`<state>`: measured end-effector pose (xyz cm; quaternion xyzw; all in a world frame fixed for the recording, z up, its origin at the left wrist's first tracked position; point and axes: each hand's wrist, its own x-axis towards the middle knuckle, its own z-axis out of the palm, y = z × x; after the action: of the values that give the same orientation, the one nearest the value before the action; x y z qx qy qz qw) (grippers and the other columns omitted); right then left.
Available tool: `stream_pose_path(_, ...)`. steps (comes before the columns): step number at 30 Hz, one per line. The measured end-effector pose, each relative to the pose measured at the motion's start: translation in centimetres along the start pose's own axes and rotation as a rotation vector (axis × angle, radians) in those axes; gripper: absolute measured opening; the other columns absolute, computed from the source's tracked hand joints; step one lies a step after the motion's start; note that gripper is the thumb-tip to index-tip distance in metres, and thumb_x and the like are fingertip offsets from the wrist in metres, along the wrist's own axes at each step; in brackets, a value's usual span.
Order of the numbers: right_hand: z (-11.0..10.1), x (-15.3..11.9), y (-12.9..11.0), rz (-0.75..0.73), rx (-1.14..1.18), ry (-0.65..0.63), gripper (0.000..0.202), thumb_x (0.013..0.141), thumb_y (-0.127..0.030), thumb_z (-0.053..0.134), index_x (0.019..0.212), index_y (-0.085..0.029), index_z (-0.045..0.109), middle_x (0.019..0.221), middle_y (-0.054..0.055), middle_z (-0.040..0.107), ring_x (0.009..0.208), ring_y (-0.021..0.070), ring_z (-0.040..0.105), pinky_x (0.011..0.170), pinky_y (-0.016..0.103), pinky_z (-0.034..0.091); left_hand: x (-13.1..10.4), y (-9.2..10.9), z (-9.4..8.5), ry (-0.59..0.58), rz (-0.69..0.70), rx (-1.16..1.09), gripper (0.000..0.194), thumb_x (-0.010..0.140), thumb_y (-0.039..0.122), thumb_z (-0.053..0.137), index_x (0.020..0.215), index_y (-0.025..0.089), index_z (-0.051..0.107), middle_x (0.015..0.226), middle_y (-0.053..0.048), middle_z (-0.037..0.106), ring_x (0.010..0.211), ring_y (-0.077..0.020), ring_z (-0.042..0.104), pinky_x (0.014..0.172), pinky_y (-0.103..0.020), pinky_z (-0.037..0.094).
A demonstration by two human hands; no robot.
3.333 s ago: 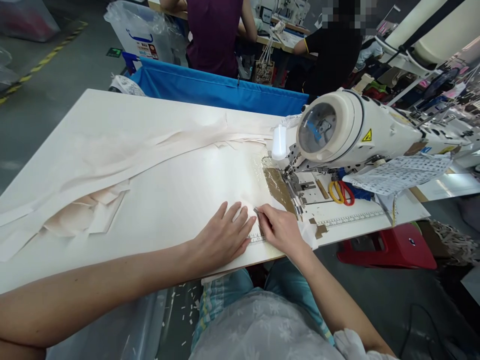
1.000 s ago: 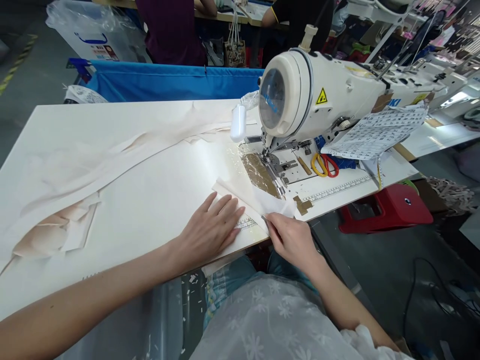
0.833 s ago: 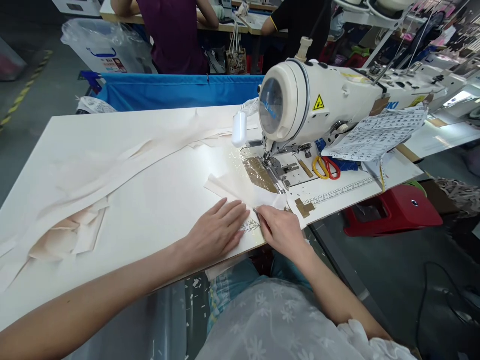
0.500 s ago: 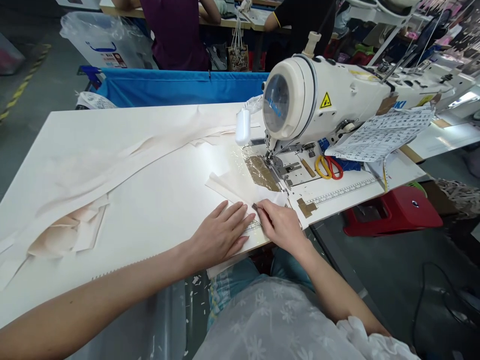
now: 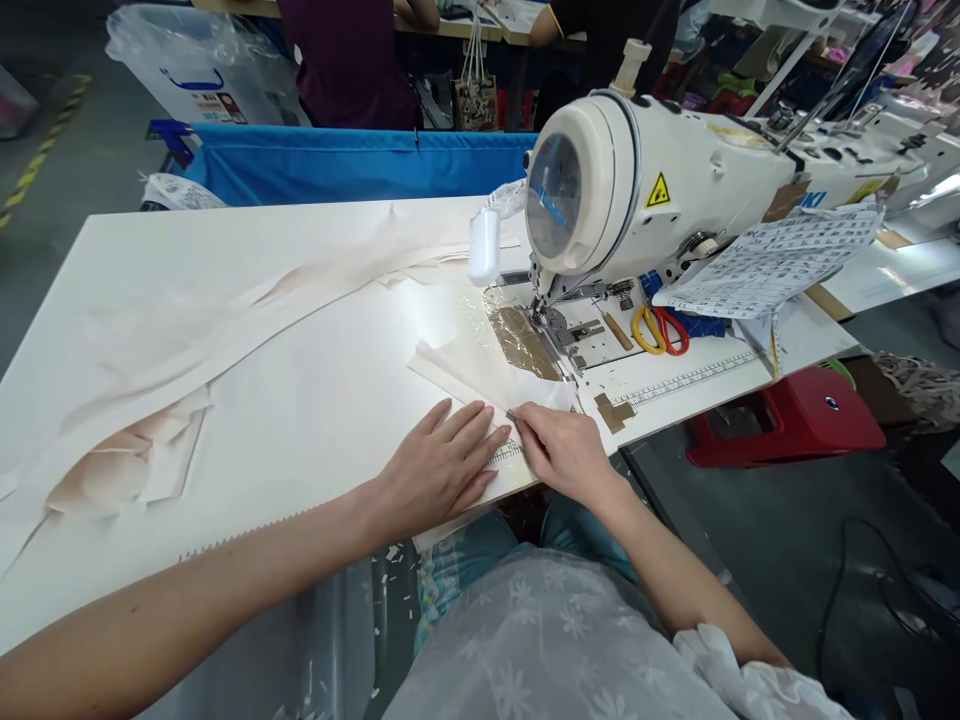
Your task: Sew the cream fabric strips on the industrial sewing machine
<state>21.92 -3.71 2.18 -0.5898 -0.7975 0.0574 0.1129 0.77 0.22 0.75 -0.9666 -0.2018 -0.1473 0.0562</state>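
Observation:
My left hand (image 5: 444, 462) lies flat, fingers stretched, on a pale cloth piece (image 5: 469, 372) near the table's front edge. Just right of it, my right hand (image 5: 562, 447) is closed in a pinch around a small dark object (image 5: 511, 415), too small to name, over the same cloth. A printed ruler strip (image 5: 506, 452) shows between the hands. Beyond them stands a white sewing machine (image 5: 660, 190), its needle area above the cloth. A long pale fabric (image 5: 300, 300) stretches across the left part of the white table (image 5: 315, 430).
Red-and-yellow scissors (image 5: 660, 330) and a wooden-handled tool (image 5: 618, 331) lie right of the needle. A printed sheet (image 5: 772, 262) hangs on the machine. A red stool (image 5: 787, 418) is at the right. Behind the blue cloth barrier (image 5: 360, 165) sit two people, beside a clear bin (image 5: 214, 75).
The view has shifted slightly. Both hands keep nearly the same place on the cloth, and nothing else has visibly moved.

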Motion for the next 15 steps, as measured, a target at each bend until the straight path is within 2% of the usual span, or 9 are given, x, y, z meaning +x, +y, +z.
stream_pose_path(4, -0.9, -2.0, 0.7, -0.015, 0.02, 0.013, 0.021, 0.095, -0.018, 0.04, 0.087, -0.02, 0.059, 0.065, 0.0, 0.064, 0.058, 0.0147, 0.058, 0.054, 0.026, 0.026, 0.1, 0.1, -0.1, -0.007, -0.008, -0.006, 0.039, 0.103, 0.033, 0.04, 0.132, 0.013, 0.056, 0.131, -0.015, 0.061, 0.125, -0.0306, 0.053, 0.1, -0.047, 0.042)
stream_pose_path(7, -1.1, -3.2, 1.0, 0.05, 0.112, 0.045, 0.02, 0.097, -0.022, 0.04, 0.089, -0.02, 0.058, 0.063, -0.002, 0.062, 0.053, 0.0134, 0.055, 0.052, 0.025, 0.027, 0.1, 0.0, -0.1, -0.009, -0.008, -0.028, 0.038, 0.103, 0.031, 0.04, 0.132, 0.012, 0.056, 0.131, -0.015, 0.061, 0.126, -0.0305, 0.053, 0.101, -0.047, 0.043)
stream_pose_path(11, -0.4, -3.3, 0.8, 0.146, 0.218, 0.141, 0.019, 0.099, -0.026, 0.04, 0.096, -0.02, 0.057, 0.066, -0.002, 0.063, 0.052, 0.0133, 0.056, 0.053, 0.025, 0.032, 0.1, 0.0, 0.1, 0.005, 0.031, -0.068, 0.039, 0.103, 0.028, 0.038, 0.131, 0.006, 0.054, 0.133, -0.016, 0.059, 0.127, -0.0278, 0.052, 0.106, -0.044, 0.041)
stream_pose_path(15, 0.1, -2.6, 0.5, 0.118, 0.187, 0.148, 0.019, 0.099, -0.025, 0.039, 0.1, -0.02, 0.058, 0.077, 0.001, 0.07, 0.061, 0.0156, 0.063, 0.056, 0.025, 0.035, 0.1, 0.1, 0.1, 0.005, 0.058, -0.061, 0.043, 0.104, 0.03, 0.038, 0.134, 0.004, 0.052, 0.133, -0.017, 0.059, 0.127, -0.0295, 0.052, 0.105, -0.044, 0.041)
